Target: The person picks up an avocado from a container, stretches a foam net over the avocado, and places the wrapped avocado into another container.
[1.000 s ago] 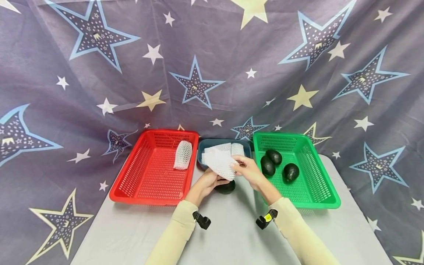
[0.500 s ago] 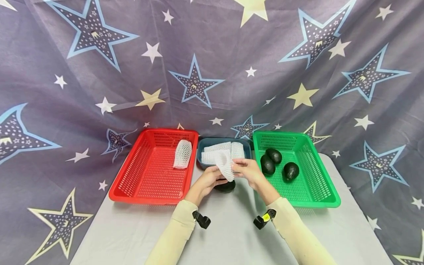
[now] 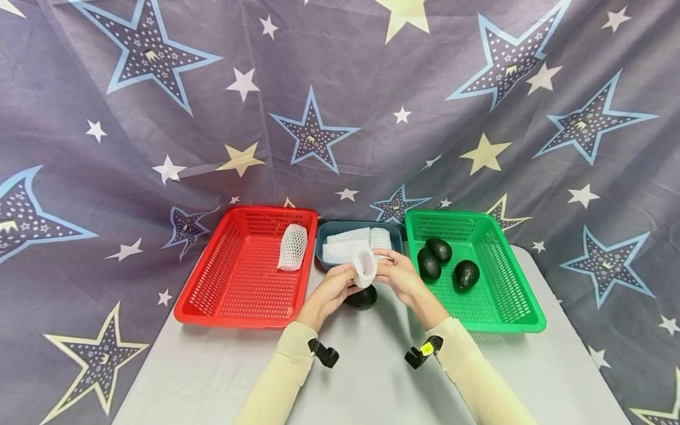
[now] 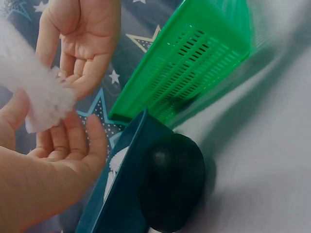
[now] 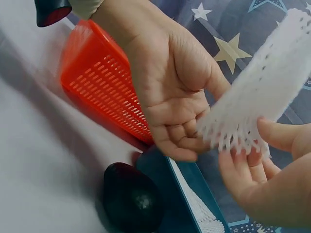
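A white foam net sleeve [image 3: 364,268] is held up between both hands, its round mouth facing the head camera. My left hand [image 3: 332,290] grips its left side; in the left wrist view the thumb [image 4: 15,112] lies against the foam. The right hand [image 3: 399,276] pinches the other side, with thumb and fingers around the fringed edge in the right wrist view. Just below the hands, a dark avocado [image 3: 363,298] lies on the table, in front of the blue bin [image 3: 321,248]. More flat foam sleeves [image 3: 345,251] fill that bin.
To the left stands a red basket [image 3: 234,295] holding one bulging foam net sleeve [image 3: 293,248]; its contents are hard to make out. A green basket [image 3: 499,283] on the right contains three avocados [image 3: 467,275]. Behind everything hangs a star-patterned curtain [image 3: 340,71].
The foam sleeve has gone from lying flat and spread out to being gathered upright, with its mouth opened into a ring. Both hands have stayed in nearly the same place.
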